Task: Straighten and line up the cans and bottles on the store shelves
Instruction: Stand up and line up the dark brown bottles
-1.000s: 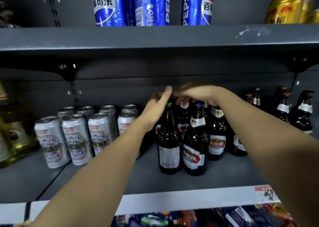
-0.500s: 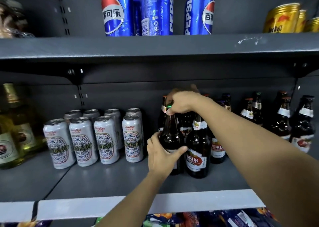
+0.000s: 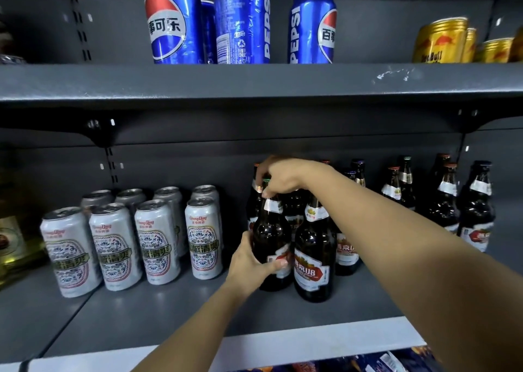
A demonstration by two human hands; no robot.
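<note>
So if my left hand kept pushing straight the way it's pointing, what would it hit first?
It already grips the front dark bottle low on its body, so your left hand meets that first. Pushed on toward the right, that bottle would likely bump the U8-labelled bottle standing right beside it, though any gap between them is hard to judge.

The lower shelf point(image 3: 175, 309) carries eight silver beer cans point(image 3: 158, 241) in two rows. Above stand four blue Pepsi cans point(image 3: 240, 20) and at least four gold cans point(image 3: 438, 41). The dark beer bottles point(image 3: 312, 252) overlap too much to count exactly.

Dark beer bottle point(image 3: 271, 238) upright at the shelf's front

Its red-and-white label faced partly sideways (silver cans point(image 3: 158, 241) stood in rows leftward).
</note>
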